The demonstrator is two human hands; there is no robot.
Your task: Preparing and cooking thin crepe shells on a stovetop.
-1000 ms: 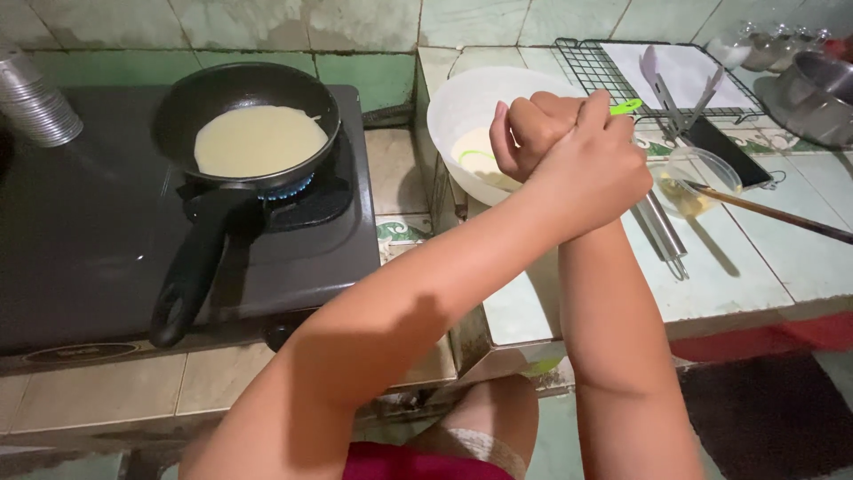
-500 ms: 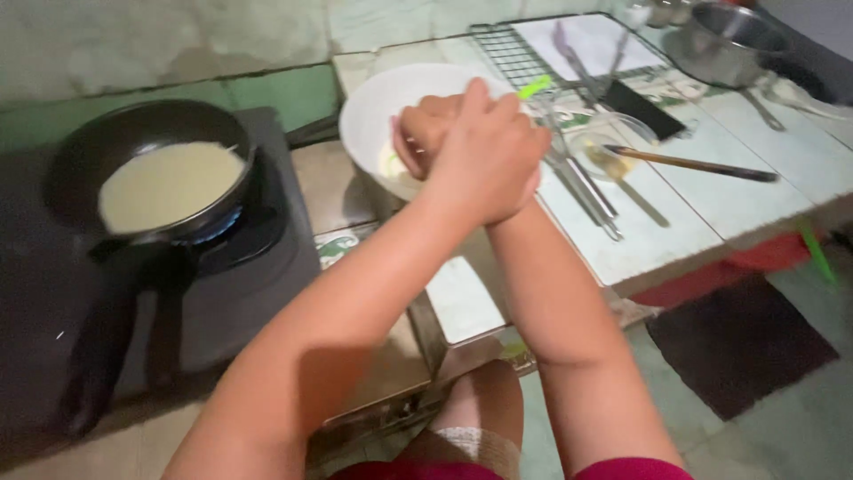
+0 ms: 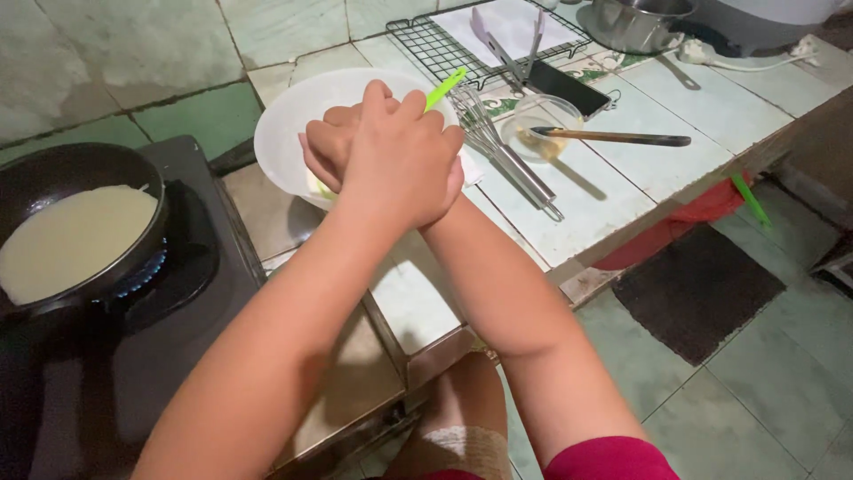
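Looking down, I see my left hand (image 3: 400,156) laid over my right hand (image 3: 333,147), both above the white bowl (image 3: 289,133) on the tiled bench (image 3: 622,178). A green utensil (image 3: 444,87) pokes out past the fingers; I cannot tell which grip closes on it. Whisk (image 3: 498,147) just right of the bowl. Batter sits in the black pan (image 3: 80,231) on the stove (image 3: 178,320), flame lit.
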